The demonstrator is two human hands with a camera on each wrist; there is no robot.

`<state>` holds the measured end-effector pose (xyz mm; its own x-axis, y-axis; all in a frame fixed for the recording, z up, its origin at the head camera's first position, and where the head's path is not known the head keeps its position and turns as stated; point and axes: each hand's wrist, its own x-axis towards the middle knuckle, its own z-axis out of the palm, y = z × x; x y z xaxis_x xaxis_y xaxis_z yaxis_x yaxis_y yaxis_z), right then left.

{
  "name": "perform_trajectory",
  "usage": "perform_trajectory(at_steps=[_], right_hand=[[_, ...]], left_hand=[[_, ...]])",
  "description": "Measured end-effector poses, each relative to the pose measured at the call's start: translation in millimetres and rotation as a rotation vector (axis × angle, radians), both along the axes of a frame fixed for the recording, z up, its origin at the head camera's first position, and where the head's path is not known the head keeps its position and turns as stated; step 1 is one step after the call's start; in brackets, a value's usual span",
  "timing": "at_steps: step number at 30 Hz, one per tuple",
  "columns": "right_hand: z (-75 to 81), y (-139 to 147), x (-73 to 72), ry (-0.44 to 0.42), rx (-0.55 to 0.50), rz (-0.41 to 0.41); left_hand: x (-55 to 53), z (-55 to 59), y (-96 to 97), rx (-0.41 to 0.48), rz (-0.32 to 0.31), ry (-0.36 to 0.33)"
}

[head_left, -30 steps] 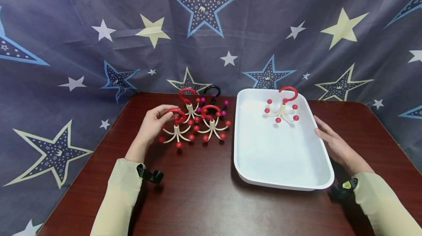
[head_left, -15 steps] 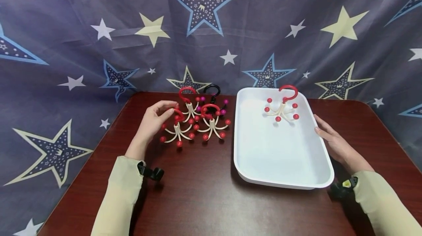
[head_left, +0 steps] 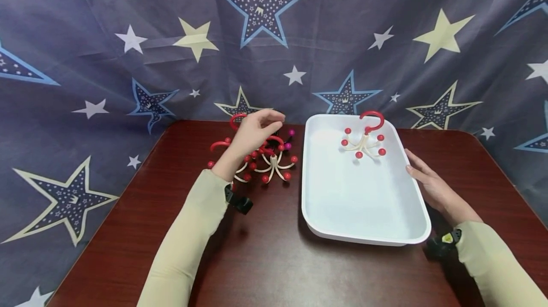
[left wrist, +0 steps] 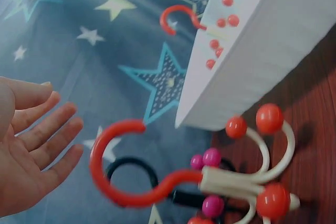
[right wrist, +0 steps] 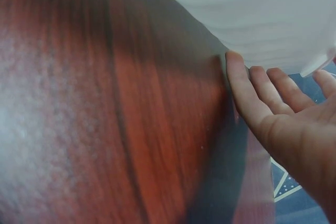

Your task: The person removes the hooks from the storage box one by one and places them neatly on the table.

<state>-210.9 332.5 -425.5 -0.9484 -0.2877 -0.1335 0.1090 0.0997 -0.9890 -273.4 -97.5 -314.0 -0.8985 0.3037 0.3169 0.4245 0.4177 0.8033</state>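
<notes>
Two hands: left hand (head_left: 256,132), grip loose and empty, hovers over black hook (left wrist: 131,174) at cluster's rear; right hand (head_left: 424,185) rests flat against tray (head_left: 364,202).

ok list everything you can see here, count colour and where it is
hook hangers on table: at least three with red hooks, cream arms and red balls, in a cluster left of the tray, partly hidden by the left hand
black hanger: one, black hook with magenta balls, at the back of the cluster
hanger in tray: one, red hook, cream arms, red balls, at the tray's far end
tray: one, white, right of centre on the table
table: one, dark red-brown wood
backdrop: one, blue-grey cloth with stars, behind the table
left hand: one, over the cluster, fingers straight, holding nothing
right hand: one, flat on the table, fingertips at the tray's right rim
sleeves: two, pale yellow
</notes>
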Motion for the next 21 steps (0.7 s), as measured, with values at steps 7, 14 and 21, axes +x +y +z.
perform_trajectory(at_steps=[7, 14, 21], right_hand=[[1.2, -1.0, 0.5, 0.002, 0.0, 0.0], [2.2, 0.6, 1.6, -0.012, -0.003, 0.002], [3.0, -0.9, 1.0, -0.016, 0.003, -0.001]], left_hand=[[-16.5, 7.2, 45.4, -0.135, -0.006, -0.018], [-34.4, 1.3, 104.2, -0.22, -0.071, -0.045], [-46.1, -12.3, 150.3, -0.273, -0.085, -0.131]])
